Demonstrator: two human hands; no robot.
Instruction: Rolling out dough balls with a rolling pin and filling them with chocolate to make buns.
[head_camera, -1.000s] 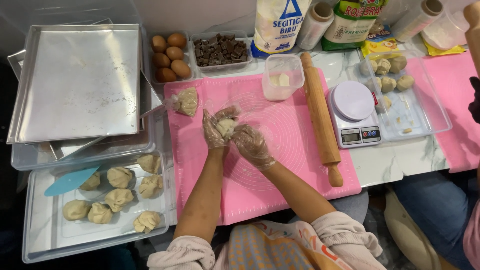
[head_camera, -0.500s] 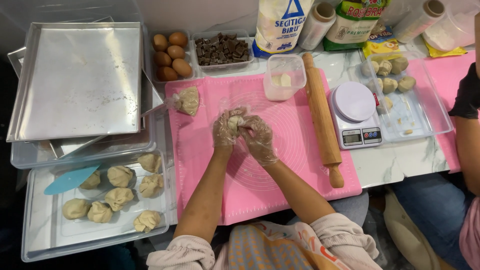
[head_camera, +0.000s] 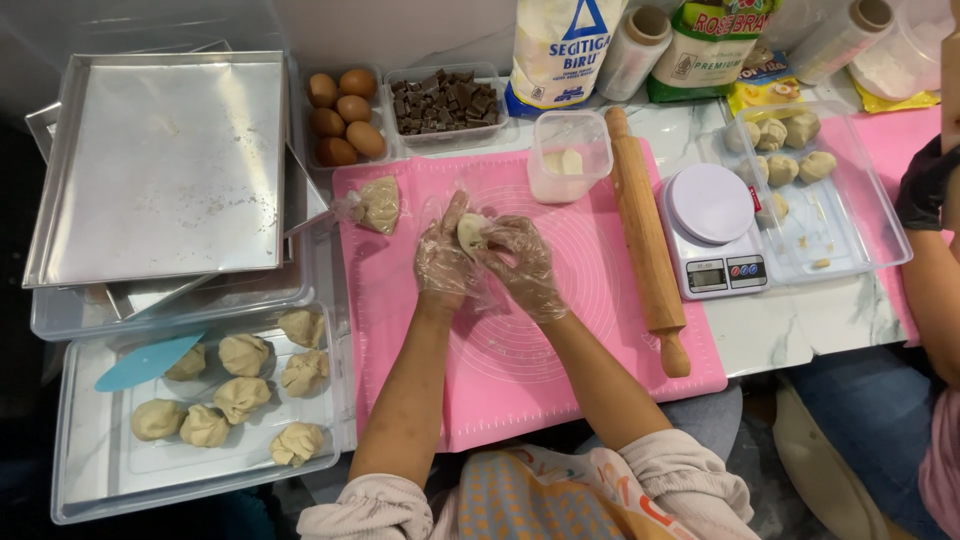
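Note:
Both my hands wear thin clear plastic gloves and meet over the pink silicone mat (head_camera: 600, 350). My left hand (head_camera: 443, 262) cups a small pale dough ball (head_camera: 470, 231), and my right hand (head_camera: 520, 265) pinches the same ball from the right. A bag of brown filling (head_camera: 378, 204) lies on the mat just left of my hands. A clear tub (head_camera: 570, 156) with pale pieces stands behind my right hand.
A wooden rolling pin (head_camera: 647, 238) lies along the mat's right side, next to a white kitchen scale (head_camera: 712, 228). Left: stacked metal trays (head_camera: 160, 165) and a clear tray (head_camera: 90, 480) of dough balls with a blue scraper (head_camera: 145, 360). Eggs (head_camera: 340, 115), chocolate chunks (head_camera: 445, 100) at back. Another person's arm (head_camera: 935, 260) far right.
My hands have shifted slightly right and farther up the mat while turning the dough ball. The other person's arm at the right has moved down into view.

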